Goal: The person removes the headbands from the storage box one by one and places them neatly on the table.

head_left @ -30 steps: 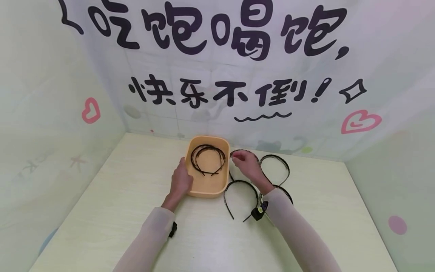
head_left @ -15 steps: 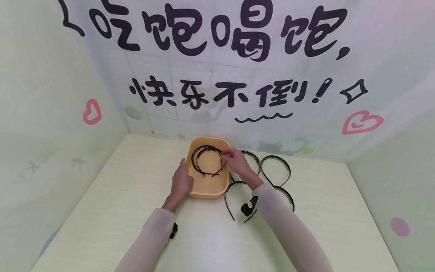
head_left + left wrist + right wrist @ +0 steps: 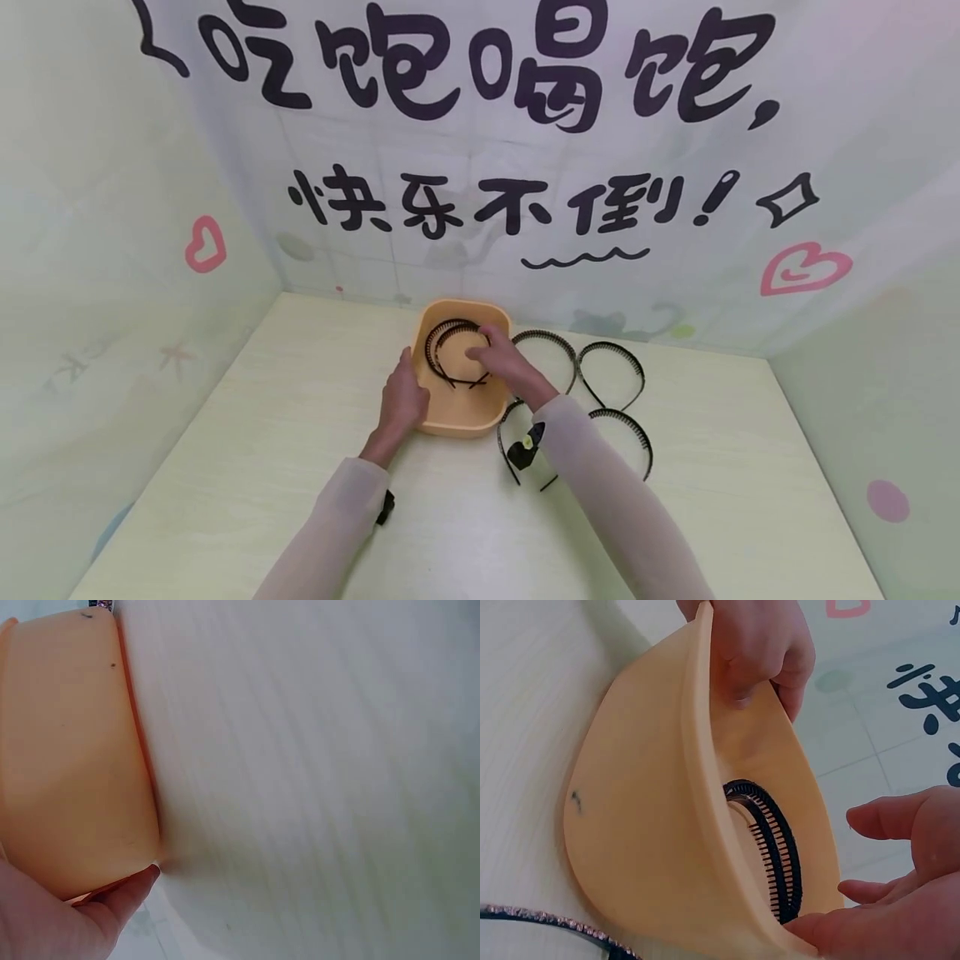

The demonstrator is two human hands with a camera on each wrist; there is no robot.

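Nearest the person, two sleeved forearms reach forward over the pale wood-grain tabletop (image 3: 225,467). Just right of the right forearm lie loose black toothed plastic headbands: one partly under the sleeve (image 3: 508,417), one with a curved arc beyond the elbow (image 3: 626,421), and two farther back (image 3: 543,337) (image 3: 611,350), all well clear of the fingers on their right side.

The left hand (image 3: 401,400) grips the near-left rim of the shallow peach-coloured plastic basin (image 3: 457,421); the right wrist view shows its fingers curled over the edge, and the left wrist view shows the thumb against the outer wall.

The right hand (image 3: 491,358) is over the basin's interior, palm down, its fingers (image 3: 889,817) loosely bent and apart, grasping nothing that the pictures show. Directly under and just left of those fingertips lie the two black comb-toothed headbands (image 3: 450,337) on the basin floor, nested one inside the other, their arcs bowed toward the far wall and their open ends pointing back toward the person. The right hand is nearer to them; whether a fingertip touches them I cannot tell.

Beyond the basin hangs a pale printed backdrop with large black characters (image 3: 450,75) and pink hearts (image 3: 802,271).
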